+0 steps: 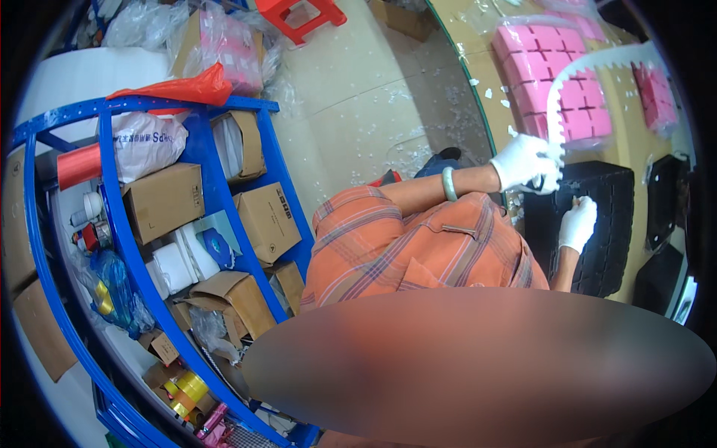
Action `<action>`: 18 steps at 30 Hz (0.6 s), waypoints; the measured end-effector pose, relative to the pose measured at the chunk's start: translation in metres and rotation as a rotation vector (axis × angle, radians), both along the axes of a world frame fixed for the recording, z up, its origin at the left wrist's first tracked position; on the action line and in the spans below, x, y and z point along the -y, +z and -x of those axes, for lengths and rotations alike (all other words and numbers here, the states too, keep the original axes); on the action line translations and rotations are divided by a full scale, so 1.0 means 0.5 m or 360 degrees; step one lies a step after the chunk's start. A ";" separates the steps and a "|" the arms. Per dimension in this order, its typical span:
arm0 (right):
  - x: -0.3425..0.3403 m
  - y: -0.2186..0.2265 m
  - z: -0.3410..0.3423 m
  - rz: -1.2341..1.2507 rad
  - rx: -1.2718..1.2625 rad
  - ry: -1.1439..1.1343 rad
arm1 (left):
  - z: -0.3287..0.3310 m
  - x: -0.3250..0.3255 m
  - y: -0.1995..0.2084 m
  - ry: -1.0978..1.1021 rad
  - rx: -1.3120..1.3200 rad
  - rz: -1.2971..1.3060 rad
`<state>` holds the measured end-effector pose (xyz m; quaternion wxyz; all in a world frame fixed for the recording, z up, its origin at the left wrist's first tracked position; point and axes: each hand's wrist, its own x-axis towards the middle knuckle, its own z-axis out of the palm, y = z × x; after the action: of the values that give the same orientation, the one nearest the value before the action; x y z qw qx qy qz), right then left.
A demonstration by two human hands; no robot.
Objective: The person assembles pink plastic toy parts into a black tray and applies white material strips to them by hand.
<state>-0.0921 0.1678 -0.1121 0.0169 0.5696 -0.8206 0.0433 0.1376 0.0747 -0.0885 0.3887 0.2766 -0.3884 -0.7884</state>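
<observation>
My left hand, in a white glove with a pale green bangle at the wrist, is closed around the lower end of a white notched strip. The strip rises from the hand and curves away to the right, teeth along one edge. Below it, my right hand, also gloved in white, is closed over a black slotted block; its fingertips are pressed together, and whatever they pinch is too small to make out. Just beyond the left hand lies a pink foam block with cross-shaped slots, wrapped in clear plastic.
More pink foam and black pieces lie at the table's right side. White scraps litter the floor, where a red stool stands. A blue shelf rack with cardboard boxes fills the left.
</observation>
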 end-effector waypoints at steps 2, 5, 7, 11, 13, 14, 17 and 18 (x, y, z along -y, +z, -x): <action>0.012 0.021 -0.029 0.0114 0.0021 0.0036 | -0.030 0.017 0.012 0.0186 0.0050 0.0119; 0.014 0.064 -0.105 0.0191 0.1057 0.0311 | -0.045 0.055 0.033 0.0251 0.0170 -0.0037; 0.005 0.108 -0.164 -0.0297 0.1693 0.0142 | -0.025 0.062 0.047 0.0236 0.0132 0.0006; -0.008 0.114 -0.128 0.0229 0.1319 -0.0288 | 0.032 0.049 0.054 0.0112 -0.0046 -0.0011; 0.003 0.085 -0.083 0.0501 0.1748 -0.0195 | 0.054 0.043 0.016 0.0096 -0.0046 0.0115; 0.020 0.117 -0.097 0.0640 0.1857 -0.0100 | 0.057 0.032 0.041 0.0120 0.0096 0.0139; 0.007 0.141 -0.087 0.0566 0.1974 -0.0049 | 0.097 0.002 0.047 0.0132 0.0363 0.0490; 0.001 0.146 -0.084 0.0501 0.2039 -0.0138 | 0.098 -0.005 0.059 0.0043 0.0476 0.0478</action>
<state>-0.0503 0.1671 -0.0389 -0.3897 0.3884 -0.6744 0.4924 0.0883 0.0770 -0.0591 0.3741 0.3347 -0.5512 -0.6665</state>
